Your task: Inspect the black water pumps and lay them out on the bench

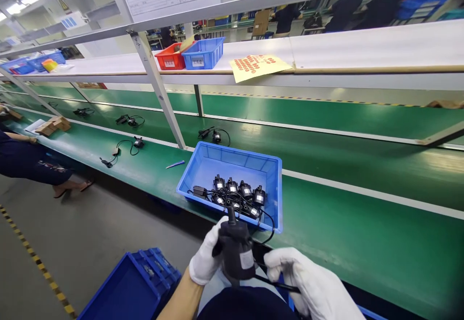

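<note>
My left hand [209, 254], in a white glove, is wrapped round a small black pump [235, 252] with a spout on top and a white label on its side. The pump is held upright in front of my body, near the bench edge. A black cord [277, 285] runs from it to my right hand [308, 279], also gloved in white, whose curled fingers close on the cord. Just beyond my hands, a blue plastic bin [232, 153] holds several similar black pumps [232, 184] with tangled cords. One cord hangs over the bin's near right corner.
The bin stands on a green bench [362, 242]. A blue pen [176, 164] and another corded pump [138, 142] lie to its left. More pumps rest on the belt behind. A shelf above carries small red [170, 58] and blue bins. Blue crates [134, 281] stand lower left; a person [32, 155] stands farther left.
</note>
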`<state>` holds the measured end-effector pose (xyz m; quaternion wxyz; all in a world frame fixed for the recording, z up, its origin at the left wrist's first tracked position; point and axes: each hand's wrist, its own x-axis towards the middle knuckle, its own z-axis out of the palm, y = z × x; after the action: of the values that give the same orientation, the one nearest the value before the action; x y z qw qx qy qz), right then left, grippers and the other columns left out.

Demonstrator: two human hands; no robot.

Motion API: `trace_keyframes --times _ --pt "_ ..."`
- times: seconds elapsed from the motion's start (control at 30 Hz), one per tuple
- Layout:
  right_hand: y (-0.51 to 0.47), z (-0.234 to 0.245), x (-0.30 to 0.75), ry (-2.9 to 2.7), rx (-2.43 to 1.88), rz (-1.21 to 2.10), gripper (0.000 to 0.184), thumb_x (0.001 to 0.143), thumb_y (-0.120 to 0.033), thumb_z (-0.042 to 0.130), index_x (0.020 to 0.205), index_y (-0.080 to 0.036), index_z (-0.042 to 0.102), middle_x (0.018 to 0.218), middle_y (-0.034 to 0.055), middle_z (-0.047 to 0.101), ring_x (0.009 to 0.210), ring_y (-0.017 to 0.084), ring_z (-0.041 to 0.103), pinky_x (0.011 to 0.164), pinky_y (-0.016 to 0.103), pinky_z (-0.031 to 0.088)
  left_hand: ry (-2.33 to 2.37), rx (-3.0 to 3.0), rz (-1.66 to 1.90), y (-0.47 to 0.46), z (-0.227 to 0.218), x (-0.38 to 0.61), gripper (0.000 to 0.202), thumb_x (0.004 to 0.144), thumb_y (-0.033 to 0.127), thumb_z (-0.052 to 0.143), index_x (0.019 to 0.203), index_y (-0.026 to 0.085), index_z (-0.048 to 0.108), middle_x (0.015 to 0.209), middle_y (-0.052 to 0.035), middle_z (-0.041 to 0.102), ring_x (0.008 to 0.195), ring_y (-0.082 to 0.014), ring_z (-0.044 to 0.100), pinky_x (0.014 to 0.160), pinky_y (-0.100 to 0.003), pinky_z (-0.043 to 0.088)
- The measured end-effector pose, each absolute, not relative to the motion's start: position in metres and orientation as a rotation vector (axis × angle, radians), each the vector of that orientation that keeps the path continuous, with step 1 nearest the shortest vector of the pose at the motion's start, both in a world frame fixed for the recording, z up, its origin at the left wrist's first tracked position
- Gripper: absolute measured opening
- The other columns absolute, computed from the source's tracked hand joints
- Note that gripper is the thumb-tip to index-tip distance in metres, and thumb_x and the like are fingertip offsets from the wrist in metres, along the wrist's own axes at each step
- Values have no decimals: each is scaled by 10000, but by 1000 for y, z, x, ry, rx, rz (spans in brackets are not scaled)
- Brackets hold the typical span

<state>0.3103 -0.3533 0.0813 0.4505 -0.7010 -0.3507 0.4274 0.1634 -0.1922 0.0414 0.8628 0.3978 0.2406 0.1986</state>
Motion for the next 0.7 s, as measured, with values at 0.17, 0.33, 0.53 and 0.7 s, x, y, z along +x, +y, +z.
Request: trace_keyframes --times 0.17,0.33,0.53,0.7 --pt "-338 71 316 -941 -1684 1065 519 1026 -612 304 909 -257 664 700 -3 647 566 149 537 597 246 491 401 1772 785 -187 42 152 981 547 806 788 1328 252 579 1036 -62 595 867 -237 601 826 -390 502" --pt "-327 78 315 -969 -1610 1019 676 979 -744 228 851 -238 658 705 18 631 582 162 500 584 269 455 370 2098 1007 -187 39 148 1144 496 834 771 1452 301 440 1045 -65 581 864 -253 619 776 -400 531" --pt "-328 67 317 -914 -1597 1088 638 1007 -694 238 912 -217 651 656 -11 521 579 152 445 594 275 411 448 2030 920 -190 44 145 1046 570 765 794 1455 312 466 1120 -97 593 935 -281 623 891 -438 499" --pt "-328 65 319 -905 -1573 1113 655 1002 -708 234 952 -213 661 673 -10 516 595 154 450 613 283 414 453 1988 865 -191 44 145 1047 562 727 822 1466 336 466 1133 -102 588 970 -306 611 931 -462 469"
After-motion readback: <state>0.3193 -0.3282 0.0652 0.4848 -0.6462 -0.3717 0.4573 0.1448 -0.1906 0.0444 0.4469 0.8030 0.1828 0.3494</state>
